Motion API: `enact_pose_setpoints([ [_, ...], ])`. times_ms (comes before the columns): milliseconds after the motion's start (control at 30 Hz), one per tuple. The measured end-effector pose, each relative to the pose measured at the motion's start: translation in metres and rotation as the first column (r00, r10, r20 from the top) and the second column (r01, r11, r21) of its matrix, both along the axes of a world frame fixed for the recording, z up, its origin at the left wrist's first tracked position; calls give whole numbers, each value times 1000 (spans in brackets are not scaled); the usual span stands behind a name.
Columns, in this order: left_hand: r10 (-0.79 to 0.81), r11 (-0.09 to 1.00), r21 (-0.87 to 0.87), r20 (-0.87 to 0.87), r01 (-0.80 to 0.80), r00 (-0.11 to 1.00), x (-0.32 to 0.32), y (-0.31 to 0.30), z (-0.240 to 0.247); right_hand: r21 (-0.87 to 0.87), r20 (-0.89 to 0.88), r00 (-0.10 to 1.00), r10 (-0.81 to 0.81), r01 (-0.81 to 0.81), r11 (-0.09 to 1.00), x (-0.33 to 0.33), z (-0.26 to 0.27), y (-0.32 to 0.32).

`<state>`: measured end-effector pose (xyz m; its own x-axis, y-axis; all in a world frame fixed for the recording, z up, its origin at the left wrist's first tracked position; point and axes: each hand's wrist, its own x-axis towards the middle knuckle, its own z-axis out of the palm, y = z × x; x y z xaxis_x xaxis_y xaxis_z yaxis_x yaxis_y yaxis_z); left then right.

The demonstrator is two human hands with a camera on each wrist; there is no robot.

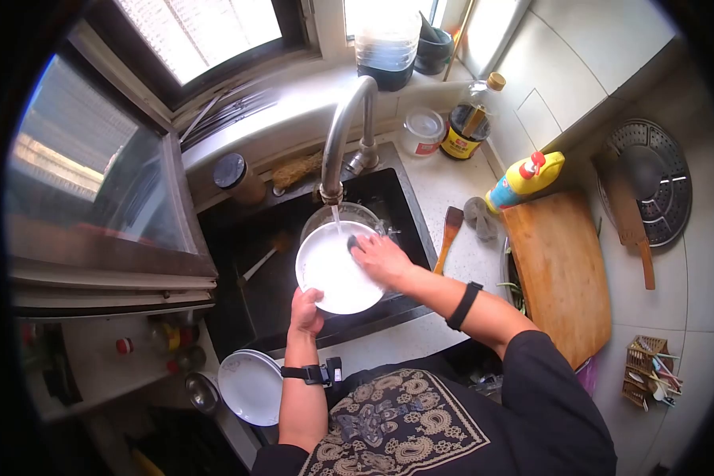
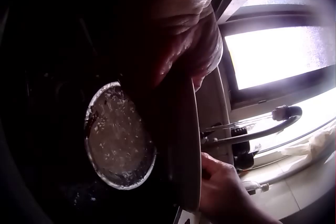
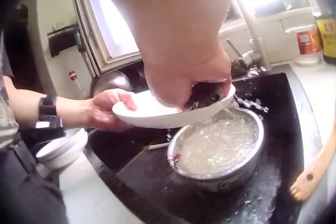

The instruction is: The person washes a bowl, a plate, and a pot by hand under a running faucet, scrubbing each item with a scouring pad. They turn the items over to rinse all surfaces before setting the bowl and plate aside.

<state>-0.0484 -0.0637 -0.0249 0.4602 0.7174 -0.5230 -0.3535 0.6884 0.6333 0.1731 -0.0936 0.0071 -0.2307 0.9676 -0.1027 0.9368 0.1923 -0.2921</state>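
A white plate (image 1: pixel 332 274) is held tilted over the black sink (image 1: pixel 254 313), under running water from the curved faucet (image 1: pixel 346 127). My left hand (image 1: pixel 307 311) grips its near-left rim, thumb on the upper face and fingers underneath. With my right hand (image 1: pixel 382 262) I hold a dark scrubbing pad (image 3: pixel 206 94) against the plate's upper face; the fingers hide most of the pad. Below the plate, a round metal basin (image 3: pixel 218 176) full of cloudy water stands in the sink, and water splashes off the plate's far edge into it.
Stacked white plates (image 1: pixel 250 389) stand on the counter at the left, beside a small metal bowl (image 1: pixel 203 392). Right of the sink lie a wooden spatula (image 1: pixel 450 238) and a cutting board (image 1: pixel 559 278). A sauce bottle (image 1: pixel 470 119) and a yellow detergent bottle (image 1: pixel 523 182) stand behind.
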Motion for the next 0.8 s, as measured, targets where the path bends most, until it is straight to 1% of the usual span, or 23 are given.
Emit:
enact_pose_setpoints([
  [67, 26, 1000, 9, -11, -26, 1000, 0, 0, -4, -144, -16, 1000, 3, -6, 990, -13, 14, -15],
  [100, 25, 1000, 8, -11, -24, 1000, 2, 0, -5, 24, -91, 992, 89, -87, 996, -20, 3, -20],
  [167, 11, 1000, 6, -14, -11, 1000, 8, -2, -1, 118, -89, 986, 143, -132, 984, -38, 5, -15],
  [200, 8, 1000, 11, -11, -8, 1000, 9, -3, -1, 128, -68, 992, 108, -99, 987, -42, 1, -5],
  [300, 11, 999, 33, -7, -11, 1000, 4, -3, -2, 107, 21, 997, -70, 67, 992, -26, -1, 17],
  [333, 22, 999, 42, -6, -22, 1000, 0, -2, 0, 95, 54, 993, -105, 100, 990, -18, -1, 20],
  [367, 36, 998, 52, -1, -36, 999, -3, 0, 1, 97, 75, 989, -124, 117, 988, -12, 1, 16],
  [433, 81, 996, 29, 13, -81, 997, -5, 2, 5, 88, 109, 990, -94, 84, 993, -5, 2, 6],
  [467, 106, 994, 14, 20, -107, 994, -6, 2, 6, 151, 52, 994, -98, 89, 985, -2, 9, 1],
  [533, 124, 992, -27, 97, -122, 988, -7, 2, -5, 264, -66, 994, -84, 98, 959, 1, 23, -9],
  [600, 120, 992, -67, 153, -110, 981, -5, 3, -22, 340, -207, 954, -216, 277, 898, 2, 27, -10],
  [633, 107, 992, -86, 171, -93, 979, -2, 3, -27, 368, -278, 921, -274, 365, 855, 2, 31, -10],
  [667, 90, 992, -102, 191, -71, 977, 1, 3, -32, 58, -522, 713, -468, 576, 815, -3, 41, -11],
  [700, 105, 990, -116, 233, -79, 967, 5, 2, -35, -80, -603, 601, -525, 609, 789, -1, 43, -8],
  [767, 130, 985, -145, 313, -88, 941, 20, -2, -16, -361, -695, 333, -638, 605, 709, 5, 46, -3],
  [800, 126, 987, -140, 319, -84, 939, 25, -2, -7, -390, -689, 314, -653, 598, 700, 9, 46, -2],
])
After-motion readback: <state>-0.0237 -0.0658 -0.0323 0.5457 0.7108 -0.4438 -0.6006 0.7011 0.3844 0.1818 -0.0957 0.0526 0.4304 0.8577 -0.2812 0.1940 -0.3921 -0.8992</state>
